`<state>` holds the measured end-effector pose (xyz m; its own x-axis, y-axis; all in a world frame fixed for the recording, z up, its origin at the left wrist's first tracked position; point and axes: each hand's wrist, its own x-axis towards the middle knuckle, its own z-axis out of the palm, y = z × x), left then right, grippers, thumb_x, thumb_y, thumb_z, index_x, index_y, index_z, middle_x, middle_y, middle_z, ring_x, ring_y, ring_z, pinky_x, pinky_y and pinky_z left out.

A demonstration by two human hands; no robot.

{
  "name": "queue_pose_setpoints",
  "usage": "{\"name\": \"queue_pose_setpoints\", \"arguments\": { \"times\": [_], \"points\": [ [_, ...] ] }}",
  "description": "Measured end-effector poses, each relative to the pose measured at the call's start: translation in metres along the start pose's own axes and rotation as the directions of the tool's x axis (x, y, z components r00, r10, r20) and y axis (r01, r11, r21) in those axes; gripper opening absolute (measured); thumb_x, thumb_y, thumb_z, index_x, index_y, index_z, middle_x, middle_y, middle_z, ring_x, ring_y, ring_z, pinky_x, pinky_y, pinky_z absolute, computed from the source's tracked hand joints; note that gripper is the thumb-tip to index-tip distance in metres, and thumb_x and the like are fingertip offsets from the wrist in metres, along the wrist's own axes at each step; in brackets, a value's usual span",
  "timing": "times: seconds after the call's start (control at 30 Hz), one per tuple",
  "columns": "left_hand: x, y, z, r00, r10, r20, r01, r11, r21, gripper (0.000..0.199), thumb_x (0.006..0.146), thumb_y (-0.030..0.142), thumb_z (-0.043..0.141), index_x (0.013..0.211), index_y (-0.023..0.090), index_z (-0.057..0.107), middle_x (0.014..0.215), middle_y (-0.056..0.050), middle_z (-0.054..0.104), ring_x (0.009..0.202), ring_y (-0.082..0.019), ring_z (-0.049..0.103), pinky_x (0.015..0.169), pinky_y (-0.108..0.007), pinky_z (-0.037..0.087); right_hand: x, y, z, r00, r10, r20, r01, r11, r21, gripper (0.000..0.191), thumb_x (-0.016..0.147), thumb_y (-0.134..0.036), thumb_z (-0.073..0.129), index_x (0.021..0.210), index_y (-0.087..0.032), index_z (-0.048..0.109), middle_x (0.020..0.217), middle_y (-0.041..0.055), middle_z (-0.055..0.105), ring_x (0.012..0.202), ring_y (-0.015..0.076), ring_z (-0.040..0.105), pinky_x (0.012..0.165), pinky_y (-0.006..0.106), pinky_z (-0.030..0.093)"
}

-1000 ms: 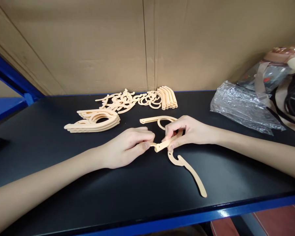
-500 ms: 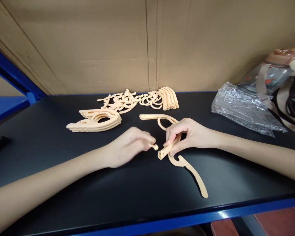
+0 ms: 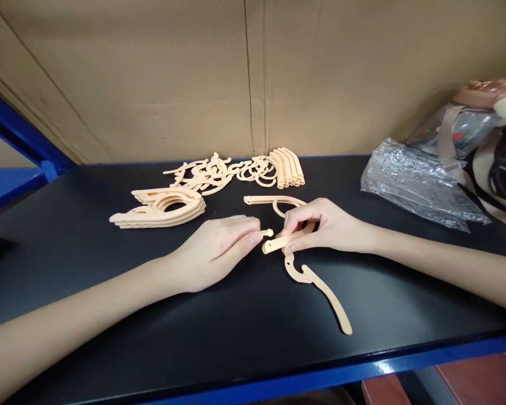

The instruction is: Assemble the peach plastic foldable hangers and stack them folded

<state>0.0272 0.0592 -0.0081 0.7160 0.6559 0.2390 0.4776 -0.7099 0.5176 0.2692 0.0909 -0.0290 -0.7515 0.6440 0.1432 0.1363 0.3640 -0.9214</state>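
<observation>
My left hand (image 3: 221, 253) is closed on a thin cream plastic piece (image 3: 270, 232), whose knobbed tip pokes out past the thumb; the rest is hidden in the fingers. Just right of that tip, my right hand (image 3: 314, 228) pinches a cream hanger arm (image 3: 272, 244), its hollow, holed end pointing left. The two pieces are close, with a small gap between them. Under the right hand lies a curved hanger piece (image 3: 331, 298) with a notch, reaching toward the front edge. Behind that hand is another hanger arm (image 3: 261, 199) beside a partly hidden curved hook (image 3: 279, 210).
Stacked cream hanger parts (image 3: 156, 216) sit left of centre. A loose heap of thin pieces (image 3: 204, 174) and a bundle of hanger arms (image 3: 289, 169) lie at the back by the cardboard wall (image 3: 172, 73). Clear plastic wrap (image 3: 413, 185) and a strapped bottle (image 3: 468, 124) occupy the right.
My left hand has risen slightly and turned, bringing the thin piece's tip beside the hanger arm. My right hand has tilted the arm nearer to level and shifted it slightly left and up.
</observation>
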Motion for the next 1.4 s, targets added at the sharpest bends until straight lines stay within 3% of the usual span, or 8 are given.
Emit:
{"name": "queue_pose_setpoints", "arguments": {
  "times": [0.17, 0.43, 0.63, 0.87, 1.2, 1.4],
  "points": [
    [-0.0005, -0.0041, -0.0002, 1.0, 0.012, 0.002, -0.012, 0.999, -0.044, 0.038, 0.1, 0.026, 0.028, 0.063, 0.018, 0.033, 0.058, 0.005, 0.037, 0.051, -0.009, 0.036, 0.054, -0.024, 0.03, -0.0015, -0.0007, 0.0006, 1.0, 0.004, -0.019, -0.003, 1.0, 0.012, 0.018, 0.072, -0.025, 0.079, 0.088, -0.018, 0.072, 0.083, 0.0001, 0.071, 0.075, 0.0124, 0.069, 0.069, 0.021, 0.056],
    [-0.0001, -0.0042, -0.0028, 0.998, 0.049, 0.041, -0.047, 0.998, -0.042, 0.037, 0.1, 0.024, 0.029, 0.063, 0.019, 0.03, 0.056, 0.005, 0.035, 0.05, -0.009, 0.035, 0.052, -0.025, 0.028, -0.0015, 0.0002, 0.0008, 1.0, 0.021, 0.011, -0.021, 0.998, 0.056, 0.016, 0.074, -0.023, 0.077, 0.087, -0.015, 0.071, 0.082, 0.0009, 0.073, 0.076, 0.014, 0.071, 0.07, 0.021, 0.057],
    [-0.003, -0.0034, -0.0032, 0.992, 0.097, 0.077, -0.105, 0.988, 0.112, 0.034, 0.099, 0.022, 0.028, 0.066, 0.019, 0.035, 0.059, 0.004, 0.041, 0.05, -0.01, 0.039, 0.052, -0.025, 0.029, -0.0016, -0.0027, 0.0018, 1.0, 0.004, 0.028, -0.006, 0.998, 0.067, 0.015, 0.076, -0.022, 0.076, 0.089, -0.016, 0.071, 0.083, -0.0003, 0.073, 0.077, 0.012, 0.071, 0.07, 0.019, 0.056],
    [-0.0036, -0.0042, -0.0013, 0.971, 0.235, 0.049, -0.237, 0.902, 0.362, 0.029, 0.097, 0.021, 0.03, 0.071, 0.018, 0.043, 0.061, 0.002, 0.045, 0.051, -0.012, 0.043, 0.051, -0.025, 0.029, -0.001, -0.0029, 0.0028, 0.999, -0.004, 0.036, 0.002, 0.999, 0.048, 0.015, 0.076, -0.025, 0.076, 0.089, -0.017, 0.072, 0.08, -0.0017, 0.071, 0.073, 0.0102, 0.069, 0.066, 0.017, 0.055],
    [-0.0019, -0.0076, -0.0026, 1.0, -0.008, -0.007, 0.009, 0.998, 0.06, 0.04, 0.1, 0.028, 0.026, 0.062, 0.019, 0.035, 0.055, 0.005, 0.039, 0.048, -0.01, 0.038, 0.052, -0.025, 0.029, 0.0026, 0.0005, -0.0006, 1.0, -0.001, -0.018, 0.0, 1.0, -0.013, 0.018, 0.074, -0.03, 0.078, 0.085, -0.017, 0.072, 0.078, -0.0012, 0.069, 0.072, 0.0112, 0.067, 0.066, 0.021, 0.053],
    [-0.0015, -0.0053, -0.0038, 0.999, -0.02, 0.039, 0.019, 0.999, 0.041, 0.04, 0.1, 0.029, 0.027, 0.062, 0.019, 0.032, 0.054, 0.005, 0.036, 0.048, -0.01, 0.036, 0.051, -0.026, 0.027, 0.0014, -0.0019, 0.0007, 1.0, -0.008, -0.02, 0.009, 1.0, 0.004, 0.016, 0.074, -0.028, 0.078, 0.084, -0.017, 0.072, 0.077, -0.0016, 0.069, 0.071, 0.0111, 0.068, 0.065, 0.02, 0.053]
  ]
}}
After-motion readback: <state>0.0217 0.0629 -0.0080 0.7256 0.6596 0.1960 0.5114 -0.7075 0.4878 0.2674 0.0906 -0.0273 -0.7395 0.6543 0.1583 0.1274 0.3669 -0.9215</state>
